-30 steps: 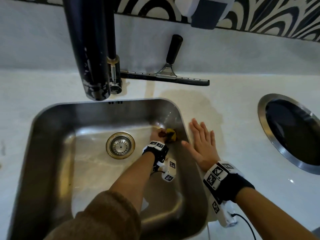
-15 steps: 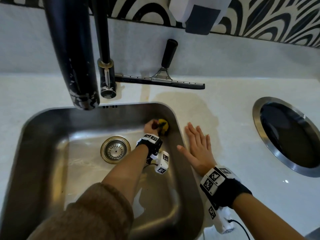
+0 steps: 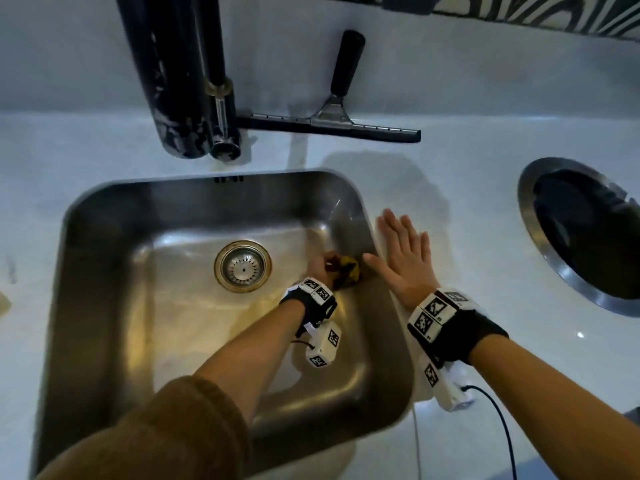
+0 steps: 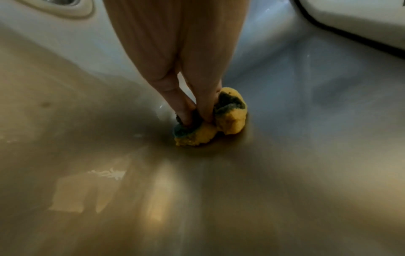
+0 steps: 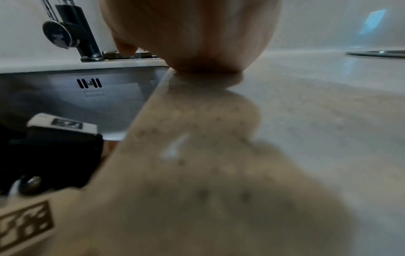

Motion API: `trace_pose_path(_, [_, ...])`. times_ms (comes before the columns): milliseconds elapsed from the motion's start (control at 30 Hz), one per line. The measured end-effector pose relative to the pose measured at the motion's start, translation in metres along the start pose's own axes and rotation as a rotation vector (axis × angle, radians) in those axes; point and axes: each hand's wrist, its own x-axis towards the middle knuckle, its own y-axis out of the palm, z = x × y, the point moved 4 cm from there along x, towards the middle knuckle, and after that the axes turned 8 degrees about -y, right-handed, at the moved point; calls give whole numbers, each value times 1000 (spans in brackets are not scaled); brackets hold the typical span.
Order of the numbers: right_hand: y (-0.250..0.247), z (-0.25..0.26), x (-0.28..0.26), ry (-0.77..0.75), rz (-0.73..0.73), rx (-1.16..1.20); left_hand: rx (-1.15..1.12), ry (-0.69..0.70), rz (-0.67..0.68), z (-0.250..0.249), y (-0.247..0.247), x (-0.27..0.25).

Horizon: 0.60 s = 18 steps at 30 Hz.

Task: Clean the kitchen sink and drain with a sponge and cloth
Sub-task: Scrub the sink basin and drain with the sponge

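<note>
the left hand (image 3: 320, 268) pinches the crumpled yellow sponge (image 4: 210, 121) against the right side of the sink (image 3: 104, 271) floor, beside the drain (image 3: 242, 266). the right hand (image 3: 403, 258) lies flat and released on the desk (image 3: 485, 237). best to press firmly and scrub in short overlapping strokes toward the drain.

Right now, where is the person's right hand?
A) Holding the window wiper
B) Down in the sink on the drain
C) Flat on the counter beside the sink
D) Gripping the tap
C: the right hand lies flat with straight fingers on the counter beside the sink, while the left hand presses the sponge.
</note>
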Motion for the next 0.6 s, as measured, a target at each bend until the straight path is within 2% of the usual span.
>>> trace_pose_path(33, [0, 0, 0, 2, -3, 10, -58, 9, 30, 6, 4, -6])
trace_pose_path(100, [1, -1, 0, 2, -8, 20, 8, 25, 42, 17, 13, -21])
trace_pose_path(267, [1, -2, 1, 17, -23, 4, 100, 29, 185, 42, 30, -48])
trace_pose_path(467, [1, -1, 1, 44, -11, 1, 407, -88, 380, 67, 52, -77])
trace_pose_path(600, [1, 0, 2, 72, 16, 15, 604, -60, 496, 61, 58, -92])
